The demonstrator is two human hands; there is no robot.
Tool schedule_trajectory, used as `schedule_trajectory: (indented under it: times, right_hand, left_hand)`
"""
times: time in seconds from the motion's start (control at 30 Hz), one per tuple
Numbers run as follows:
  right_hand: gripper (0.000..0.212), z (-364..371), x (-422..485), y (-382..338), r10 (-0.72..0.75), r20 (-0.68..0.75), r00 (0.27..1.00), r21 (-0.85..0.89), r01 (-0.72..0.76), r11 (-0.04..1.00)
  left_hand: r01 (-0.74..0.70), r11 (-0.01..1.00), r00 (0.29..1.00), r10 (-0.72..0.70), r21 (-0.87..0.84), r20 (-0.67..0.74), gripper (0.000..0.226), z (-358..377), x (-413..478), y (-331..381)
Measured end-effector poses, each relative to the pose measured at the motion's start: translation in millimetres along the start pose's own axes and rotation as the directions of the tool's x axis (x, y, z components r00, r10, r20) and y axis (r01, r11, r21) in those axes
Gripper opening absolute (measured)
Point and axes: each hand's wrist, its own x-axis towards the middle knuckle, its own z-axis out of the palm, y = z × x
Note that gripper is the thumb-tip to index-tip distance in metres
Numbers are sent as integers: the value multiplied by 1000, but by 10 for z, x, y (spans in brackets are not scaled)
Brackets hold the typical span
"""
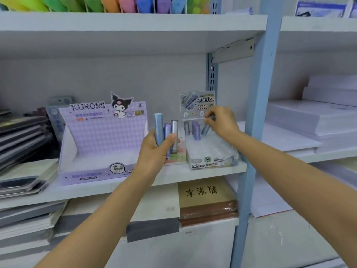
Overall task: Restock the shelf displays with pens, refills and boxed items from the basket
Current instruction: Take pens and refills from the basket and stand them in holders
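Observation:
My left hand [154, 149] is closed around three lead refill tubes [166, 130], blue, purple and silver, held upright in front of the shelf. My right hand [222, 122] grips a blue-grey refill tube [205, 129], tilted, its lower end at the top of the small refill display box [210, 151]. Two tubes, one grey [187, 128] and one purple [196, 130], stand in that box. To the left stands a purple Kuromi display box [100, 144], its tray showing nothing inside. The basket is out of view.
The white shelf board [173, 176] carries both boxes. Stacked notebooks [23, 138] lie at the left, paper stacks [313, 120] at the right beyond the blue upright [257, 117]. Coloured highlighters [116, 4] fill the shelf above; books [206, 198] lie below.

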Motion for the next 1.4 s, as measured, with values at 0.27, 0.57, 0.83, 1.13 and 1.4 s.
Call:
schedule_trajectory:
  times: [0.27, 0.57, 0.83, 1.13, 1.4]
  right_hand:
    - [12, -197, 26, -19, -17, 239, 971, 49, 5, 999]
    - [17, -278, 89, -82, 27, 40, 999, 268, -37, 963]
    - [27, -84, -9, 11, -102, 117, 988, 60, 95, 994]
    - [20, -86, -5, 30, -98, 54, 994, 107, 92, 990]
    - [15, -90, 48, 57, -86, 146, 986, 81, 74, 994]
  left_hand:
    - [22, 999, 1000, -22, -29, 18, 9, -46, 108, -25]
    - [46, 992, 998, -41, -114, 50, 26, 47, 129, 16]
    - [56, 993, 997, -50, -100, 56, 22, 74, 103, 5]
    - [46, 993, 995, -36, -105, 98, 10, 106, 92, 15]
    - [58, 995, 992, -48, -85, 112, 13, 95, 85, 9]
